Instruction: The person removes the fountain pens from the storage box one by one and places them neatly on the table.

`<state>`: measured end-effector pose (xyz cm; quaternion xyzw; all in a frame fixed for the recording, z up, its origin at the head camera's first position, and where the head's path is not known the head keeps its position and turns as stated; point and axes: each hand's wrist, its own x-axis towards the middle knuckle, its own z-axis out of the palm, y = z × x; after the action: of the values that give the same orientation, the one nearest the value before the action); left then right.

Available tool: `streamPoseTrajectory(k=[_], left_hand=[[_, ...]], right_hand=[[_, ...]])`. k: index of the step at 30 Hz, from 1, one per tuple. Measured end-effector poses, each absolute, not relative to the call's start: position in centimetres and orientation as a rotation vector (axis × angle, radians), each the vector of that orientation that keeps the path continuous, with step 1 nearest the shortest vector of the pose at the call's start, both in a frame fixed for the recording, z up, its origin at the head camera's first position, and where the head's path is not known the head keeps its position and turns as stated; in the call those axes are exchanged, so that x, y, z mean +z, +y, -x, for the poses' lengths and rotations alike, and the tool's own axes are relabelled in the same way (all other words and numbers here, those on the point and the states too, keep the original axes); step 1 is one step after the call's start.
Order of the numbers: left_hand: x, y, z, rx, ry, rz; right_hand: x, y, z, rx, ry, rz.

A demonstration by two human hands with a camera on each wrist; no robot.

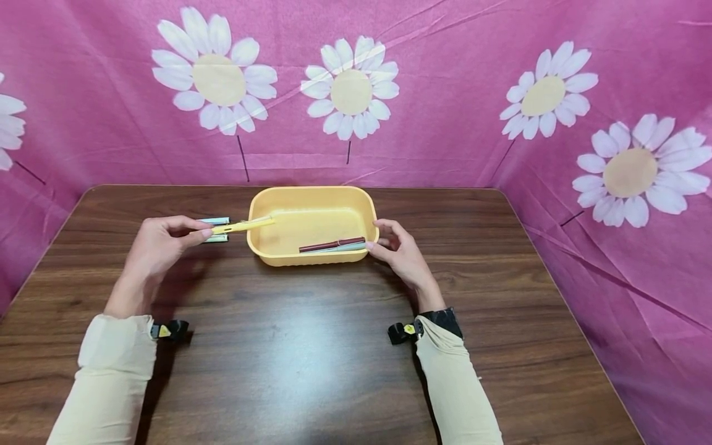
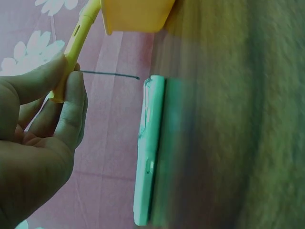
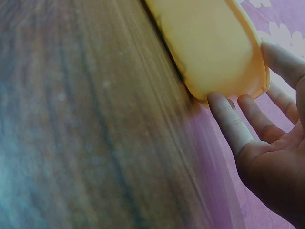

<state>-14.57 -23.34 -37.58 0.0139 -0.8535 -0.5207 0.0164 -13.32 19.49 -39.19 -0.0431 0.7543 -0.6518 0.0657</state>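
My left hand (image 1: 161,247) pinches a yellow pen (image 1: 239,227) near one end, between thumb and fingers. The pen's far end, with its clip, reaches over the left rim of a yellow plastic basket (image 1: 311,259). Below that hand, a pale green pen (image 2: 150,152) lies on the table in the left wrist view. A light blue pen (image 1: 216,220) shows just past the fingertips in the head view. My right hand (image 1: 406,256) holds the basket's right end, thumb and fingers bent against its rim and wall. Inside lie a dark red pen (image 1: 334,245) and a light blue-green pen (image 1: 347,247).
The basket stands near the back edge of a dark wood-grain table (image 1: 300,352). Behind it hangs a pink cloth (image 1: 445,93) printed with white daisies, which also runs along the sides. Each wrist wears a small black camera.
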Motion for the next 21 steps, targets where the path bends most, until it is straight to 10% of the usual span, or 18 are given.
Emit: streamPoseTrajectory(k=[21], left_hand=[[-38.5,-26.6,13.6,-1.692,-2.581,-0.006]], right_hand=[[-41.6,20.3,14.5,-1.953,2.299,0.109]])
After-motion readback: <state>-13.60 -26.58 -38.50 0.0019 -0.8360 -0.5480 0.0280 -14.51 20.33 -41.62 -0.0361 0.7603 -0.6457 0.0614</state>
